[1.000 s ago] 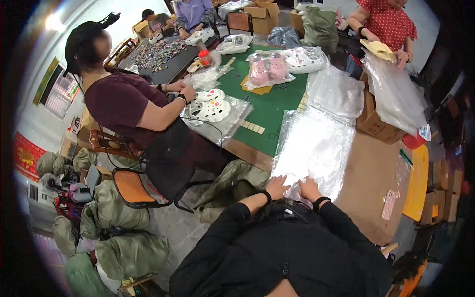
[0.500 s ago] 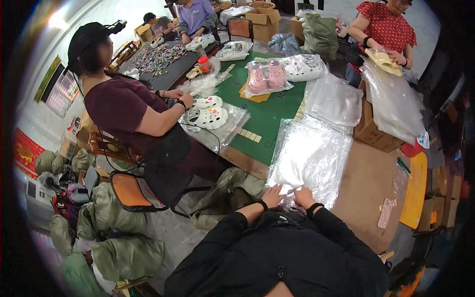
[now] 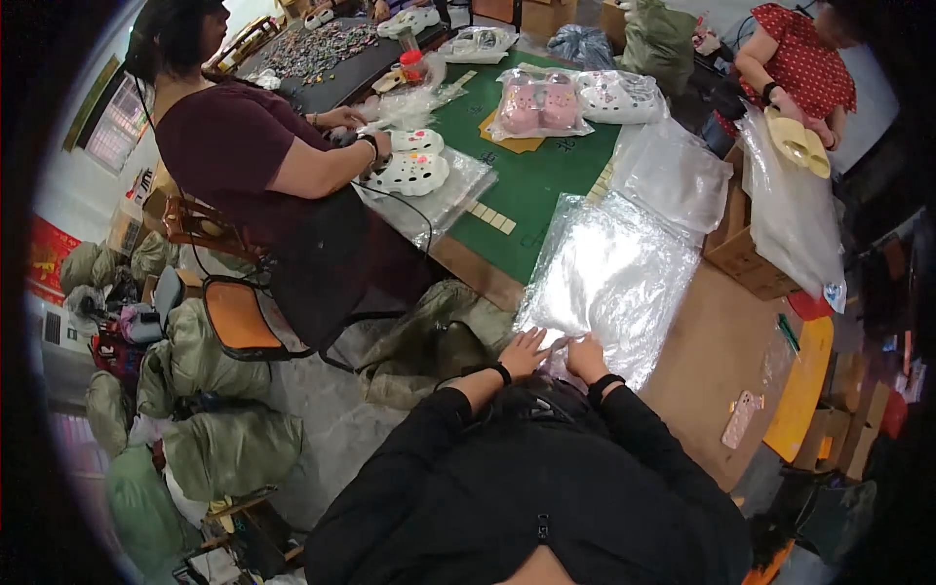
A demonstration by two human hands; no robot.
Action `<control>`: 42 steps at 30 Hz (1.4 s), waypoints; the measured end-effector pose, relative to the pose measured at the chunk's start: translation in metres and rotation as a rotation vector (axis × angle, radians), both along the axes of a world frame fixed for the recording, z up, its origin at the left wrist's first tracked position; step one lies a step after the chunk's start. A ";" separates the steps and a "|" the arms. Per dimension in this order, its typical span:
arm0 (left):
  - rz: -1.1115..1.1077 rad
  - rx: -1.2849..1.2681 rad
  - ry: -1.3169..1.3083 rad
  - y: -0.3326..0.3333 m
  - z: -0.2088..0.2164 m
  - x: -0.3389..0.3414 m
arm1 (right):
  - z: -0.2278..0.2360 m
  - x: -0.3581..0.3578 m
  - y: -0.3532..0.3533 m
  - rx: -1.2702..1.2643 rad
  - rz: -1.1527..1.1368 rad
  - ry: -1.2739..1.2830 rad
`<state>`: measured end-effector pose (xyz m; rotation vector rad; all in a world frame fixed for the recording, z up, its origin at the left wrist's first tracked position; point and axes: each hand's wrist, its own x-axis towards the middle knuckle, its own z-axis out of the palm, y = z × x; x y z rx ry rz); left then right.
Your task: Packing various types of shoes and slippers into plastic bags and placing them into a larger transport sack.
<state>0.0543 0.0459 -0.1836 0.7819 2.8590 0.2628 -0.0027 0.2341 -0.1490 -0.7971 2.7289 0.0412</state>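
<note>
A stack of shiny clear plastic bags (image 3: 614, 283) lies on the table right in front of me. My left hand (image 3: 524, 355) rests flat on the near left corner of the stack, fingers stretched out. Beside it, my right hand (image 3: 586, 360) is closed, its curled fingers pinching the near edge of a plastic bag. Both wrists wear dark bands. Behind this stack lie more clear bags (image 3: 673, 185). Farther back, pink clogs (image 3: 539, 102) sit in a clear bag, next to bagged white clogs (image 3: 624, 97).
At the left, a co-worker handles white clogs (image 3: 409, 174) on the green tabletop (image 3: 487, 253). Another co-worker at the right holds yellow slippers (image 3: 798, 142) over a cardboard box (image 3: 746, 258). A phone (image 3: 742, 419) lies near the table's right edge. An orange chair (image 3: 239, 317) stands left.
The view has shifted slightly. My left hand's fingers have spread flatter on the bags, while my right stays closed at their edge. The right co-worker's yellow slippers have turned and hang lower.
</note>
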 end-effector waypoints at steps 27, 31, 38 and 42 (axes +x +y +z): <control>-0.033 -0.166 -0.020 0.013 0.029 -0.011 | 0.000 0.000 -0.008 0.031 -0.051 -0.057; 0.003 -0.069 -0.073 0.018 0.044 -0.022 | 0.017 0.001 -0.010 0.033 -0.059 -0.064; -0.028 -0.043 0.030 0.015 0.042 -0.025 | 0.010 0.001 -0.010 0.025 -0.083 -0.069; -0.047 -0.069 -0.103 0.026 0.070 -0.046 | 0.004 -0.002 -0.002 -0.013 -0.069 -0.122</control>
